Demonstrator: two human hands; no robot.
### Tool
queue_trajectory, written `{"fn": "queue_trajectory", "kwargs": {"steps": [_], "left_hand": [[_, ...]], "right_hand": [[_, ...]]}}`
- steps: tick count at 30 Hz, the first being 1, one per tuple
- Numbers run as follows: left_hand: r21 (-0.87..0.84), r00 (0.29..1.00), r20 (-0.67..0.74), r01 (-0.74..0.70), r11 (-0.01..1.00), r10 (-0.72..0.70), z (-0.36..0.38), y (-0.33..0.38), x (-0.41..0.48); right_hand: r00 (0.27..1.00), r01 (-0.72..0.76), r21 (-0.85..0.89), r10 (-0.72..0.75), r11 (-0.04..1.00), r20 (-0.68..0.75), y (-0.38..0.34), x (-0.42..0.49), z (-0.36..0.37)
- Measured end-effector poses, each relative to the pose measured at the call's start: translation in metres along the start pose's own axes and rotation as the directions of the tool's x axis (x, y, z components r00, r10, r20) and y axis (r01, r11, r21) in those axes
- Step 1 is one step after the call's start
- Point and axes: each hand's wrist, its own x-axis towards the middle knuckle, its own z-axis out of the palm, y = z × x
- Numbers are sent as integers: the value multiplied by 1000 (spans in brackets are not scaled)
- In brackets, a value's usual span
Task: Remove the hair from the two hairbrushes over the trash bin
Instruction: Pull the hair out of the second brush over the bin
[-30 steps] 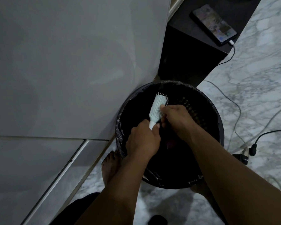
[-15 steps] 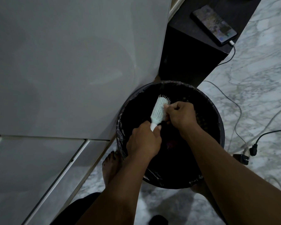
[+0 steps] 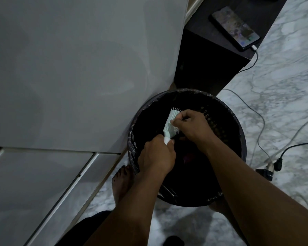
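Observation:
A pale mint hairbrush (image 3: pixel 169 123) is held over the round black trash bin (image 3: pixel 238 139), which has a dark liner. My left hand (image 3: pixel 156 155) grips the brush's white handle from below, bristles turned to the right. My right hand (image 3: pixel 190 126) lies across the bristle side near the head's top, fingers pinched together at the bristles. Whether hair sits between those fingers is too dark to tell. Only one hairbrush is in view. Something reddish (image 3: pixel 188 158) lies deep inside the bin.
A large white cabinet panel (image 3: pixel 78 68) fills the left. A dark side table (image 3: pixel 212 64) behind the bin carries a phone (image 3: pixel 234 28) on a charging cable. Cables and a black plug (image 3: pixel 277 165) lie on the marble floor at right. My bare foot (image 3: pixel 122 181) stands left of the bin.
My right hand has slid up the bristles from near the handle toward the brush's tip. My left hand has kept its grip on the handle, and the brush has tilted slightly.

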Motion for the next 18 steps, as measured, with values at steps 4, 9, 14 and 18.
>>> {"fn": "queue_trajectory", "kwargs": {"steps": [4, 9, 14, 18], "left_hand": [[10, 999, -18, -28, 1000, 28, -1, 1, -1], [-70, 998, -53, -50, 996, 46, 0, 1, 2], [-44, 996, -52, -71, 996, 69, 3, 1, 2], [-87, 998, -55, -39, 995, 35, 2, 0, 4]], "right_hand": [[999, -24, 136, 27, 990, -20, -1, -1, -2], [998, -60, 417, 54, 907, 27, -1, -2, -4], [977, 69, 47, -58, 997, -207, 4, 0, 1], [967, 17, 188, 32, 982, -254, 1, 0, 4]]}}
